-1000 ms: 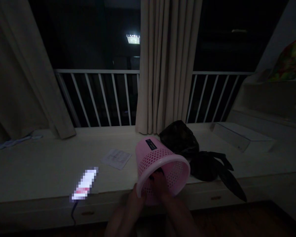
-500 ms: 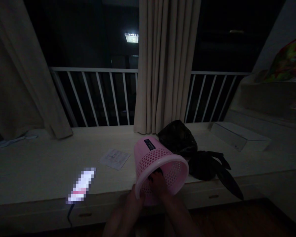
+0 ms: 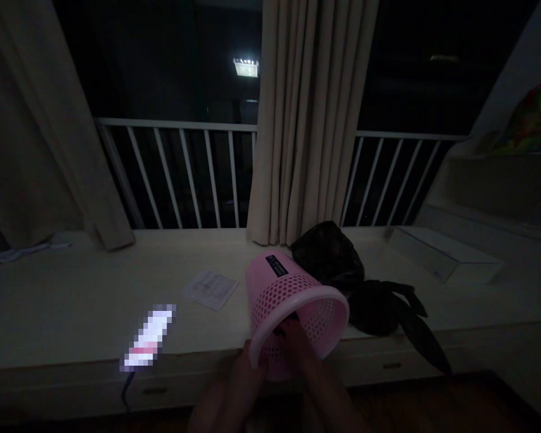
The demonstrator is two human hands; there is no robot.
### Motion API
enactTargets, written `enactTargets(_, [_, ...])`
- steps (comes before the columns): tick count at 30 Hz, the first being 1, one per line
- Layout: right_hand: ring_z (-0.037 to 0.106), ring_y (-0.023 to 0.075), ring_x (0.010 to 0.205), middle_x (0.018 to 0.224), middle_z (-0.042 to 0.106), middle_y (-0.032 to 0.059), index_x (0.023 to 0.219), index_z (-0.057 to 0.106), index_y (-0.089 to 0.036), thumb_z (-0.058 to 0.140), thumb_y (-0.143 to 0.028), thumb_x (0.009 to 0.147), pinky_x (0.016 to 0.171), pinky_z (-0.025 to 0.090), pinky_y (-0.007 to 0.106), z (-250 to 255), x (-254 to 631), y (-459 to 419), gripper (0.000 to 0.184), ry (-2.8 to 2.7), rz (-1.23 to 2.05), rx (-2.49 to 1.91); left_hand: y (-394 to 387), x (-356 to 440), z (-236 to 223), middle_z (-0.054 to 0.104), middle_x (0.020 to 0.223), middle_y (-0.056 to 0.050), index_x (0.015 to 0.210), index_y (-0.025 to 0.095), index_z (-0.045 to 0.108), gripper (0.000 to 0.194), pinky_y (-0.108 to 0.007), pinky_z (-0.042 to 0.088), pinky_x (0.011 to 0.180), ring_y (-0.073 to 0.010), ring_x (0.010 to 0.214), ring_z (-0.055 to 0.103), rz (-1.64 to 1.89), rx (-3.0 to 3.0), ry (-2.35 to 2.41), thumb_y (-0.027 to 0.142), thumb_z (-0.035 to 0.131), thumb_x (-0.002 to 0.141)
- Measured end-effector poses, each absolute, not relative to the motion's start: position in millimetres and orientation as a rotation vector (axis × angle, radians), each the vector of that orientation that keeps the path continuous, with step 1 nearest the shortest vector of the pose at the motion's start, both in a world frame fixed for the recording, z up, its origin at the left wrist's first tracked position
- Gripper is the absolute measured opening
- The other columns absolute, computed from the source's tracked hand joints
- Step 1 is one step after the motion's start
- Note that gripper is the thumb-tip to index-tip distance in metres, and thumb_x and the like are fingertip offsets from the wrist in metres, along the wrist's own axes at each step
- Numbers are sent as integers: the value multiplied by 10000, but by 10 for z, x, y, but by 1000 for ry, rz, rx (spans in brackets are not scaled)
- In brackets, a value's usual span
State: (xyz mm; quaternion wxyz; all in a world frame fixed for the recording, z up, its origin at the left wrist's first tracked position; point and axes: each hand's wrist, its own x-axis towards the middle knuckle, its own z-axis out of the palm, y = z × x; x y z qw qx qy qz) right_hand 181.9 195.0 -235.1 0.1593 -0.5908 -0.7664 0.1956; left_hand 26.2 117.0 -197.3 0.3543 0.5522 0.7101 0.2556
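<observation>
Pink perforated basket [image 3: 262, 279] lies tilted at the front of the pale ledge [image 3: 94, 300], its mouth facing the viewer. The left hand [image 3: 251, 368] is clamped on its rim [image 3: 313, 293]; the right hand [image 3: 293, 338] reaches inside to a dark item [image 3: 293, 316], though whether its fingers grip cannot be told. Black bags [image 3: 331, 255] lie just right, a paper sheet [image 3: 211, 290] left.

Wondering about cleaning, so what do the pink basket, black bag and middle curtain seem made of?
Pink basket: likely smooth plastic with a soft sheen, judging by its rounded rim and holes. Black bag: probably thin plastic film, creased and faintly glossy. Middle curtain: apparently matte fabric, falling in folds.
</observation>
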Motion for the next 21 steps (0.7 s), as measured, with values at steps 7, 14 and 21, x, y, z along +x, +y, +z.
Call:
enactTargets(7, [570, 262, 1230, 1281, 668, 127, 1152, 741, -154, 498, -93, 862, 1095, 389, 383, -2399, 1807, 1951, 382, -2141, 559, -1673, 1166, 250, -2037, 771, 1169, -98, 1264, 143, 603, 372, -226, 528, 882, -202, 1065, 734, 727, 1484, 1797, 123, 543, 898])
enactTargets(14, [584, 258, 1213, 1291, 662, 132, 1171, 727, -145, 492, -101, 880, 1080, 402, 367, -2355, 1745, 1917, 377, -2145, 594, -1680, 1184, 243, -2085, 771, 1147, -117, 1252, 112, 581, 339, -221, 530, 845, -195, 1025, 743, 698, 1470, 1773, 136, 482, 929])
enactTargets(21, [594, 245, 1201, 1265, 678, 116, 1157, 726, -162, 487, -114, 870, 1066, 413, 346, -2364, 1713, 1904, 377, -2110, 622, -1651, 1170, 251, -2105, 780, 1137, -86, 1241, 153, 599, 352, -221, 537, 881, -202, 1086, 731, 742, 1454, 1786, 138, 526, 896])
